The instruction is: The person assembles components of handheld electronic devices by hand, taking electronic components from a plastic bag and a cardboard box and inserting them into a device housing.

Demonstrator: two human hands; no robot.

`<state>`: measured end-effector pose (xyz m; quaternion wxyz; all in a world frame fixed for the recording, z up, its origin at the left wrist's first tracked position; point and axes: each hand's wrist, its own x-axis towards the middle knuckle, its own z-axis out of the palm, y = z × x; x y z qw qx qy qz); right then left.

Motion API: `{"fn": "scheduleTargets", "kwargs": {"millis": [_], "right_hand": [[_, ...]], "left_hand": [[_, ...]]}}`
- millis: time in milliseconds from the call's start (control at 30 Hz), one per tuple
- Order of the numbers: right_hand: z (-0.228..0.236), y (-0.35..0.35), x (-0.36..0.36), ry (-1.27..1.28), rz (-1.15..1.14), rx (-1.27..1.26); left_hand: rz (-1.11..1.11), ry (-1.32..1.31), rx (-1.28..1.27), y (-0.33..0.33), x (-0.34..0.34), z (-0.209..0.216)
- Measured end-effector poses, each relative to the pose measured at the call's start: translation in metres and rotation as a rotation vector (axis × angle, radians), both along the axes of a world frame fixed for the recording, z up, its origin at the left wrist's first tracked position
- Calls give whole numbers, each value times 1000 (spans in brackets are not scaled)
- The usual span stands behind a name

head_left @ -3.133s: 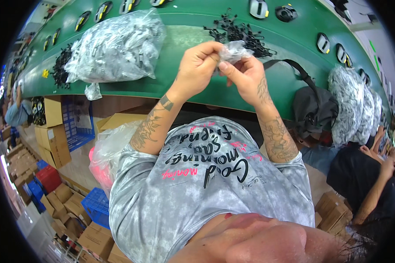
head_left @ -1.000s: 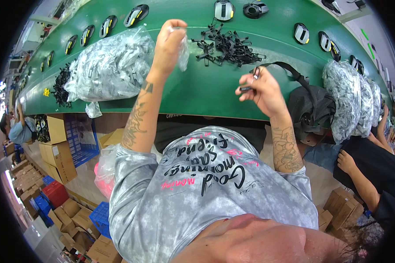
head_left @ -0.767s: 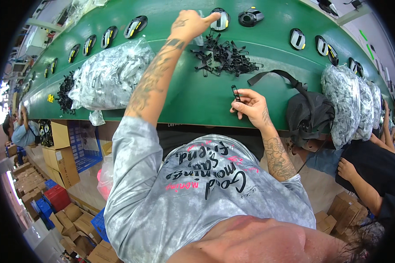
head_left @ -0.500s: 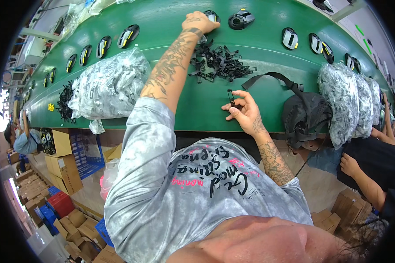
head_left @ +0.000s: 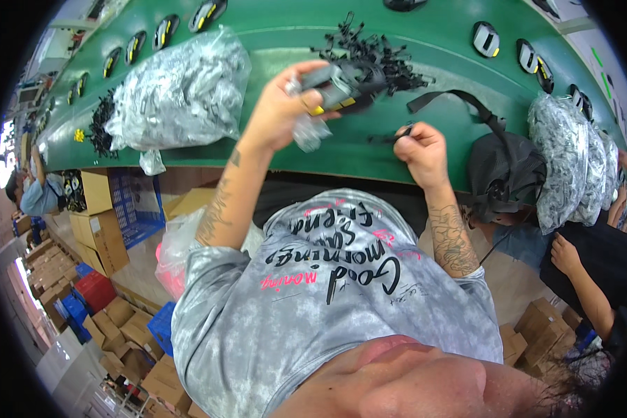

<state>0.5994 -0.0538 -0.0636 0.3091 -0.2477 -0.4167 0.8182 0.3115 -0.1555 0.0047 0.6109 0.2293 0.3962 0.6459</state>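
My left hand (head_left: 280,104) is closed around an oval black and grey plastic device (head_left: 345,85) with yellow tabs, held tilted above the green table. A small piece of clear plastic film (head_left: 310,132) hangs just under that hand. My right hand (head_left: 422,148) pinches a small black plastic clip (head_left: 383,138), which points left and is slightly blurred. Just beyond the held device lies a loose pile of black clips (head_left: 397,63), partly hidden by it. What the left fingers cover of the device cannot be seen.
Clear bags of parts (head_left: 181,97) lie on the left of the green table (head_left: 279,42), and more bags (head_left: 568,160) on the right. A black mesh bag (head_left: 505,167) with a strap sits right of my right hand. Similar oval devices (head_left: 485,40) line the far side. Other people work at both sides.
My left hand has come back from the table's far side, bringing an oval device toward me. My right hand has moved slightly right, turning the clip from upright to nearly level.
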Motion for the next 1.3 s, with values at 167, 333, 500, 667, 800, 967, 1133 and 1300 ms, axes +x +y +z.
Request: {"fn": "scheduleTargets", "kwargs": {"millis": [167,333,500,667,800,967,1133,1300], "right_hand": [[54,-4,-22,14,-56,-34],[55,-6,-56,-690,-52,571],[60,-13,-59,-794,-115,755],[54,-6,-55,-809,-144,678],[61,-8,-55,-846,-60,733],[59,-9,-59,-810,-101,824],[61,-17,-64,-872,-123,1008],[54,-14,-56,-876,-107,1068]], "left_hand": [[33,-136,-44,-27,44,-54],[-10,-3,-106,-19,51,-59],[-94,104,-73,-22,47,-62],[-76,76,-80,-20,48,-62],[-31,104,-81,-20,51,-58],[-77,89,-70,-18,45,-60],[17,231,-155,-18,59,-55],[72,262,-147,-18,61,-56]]}}
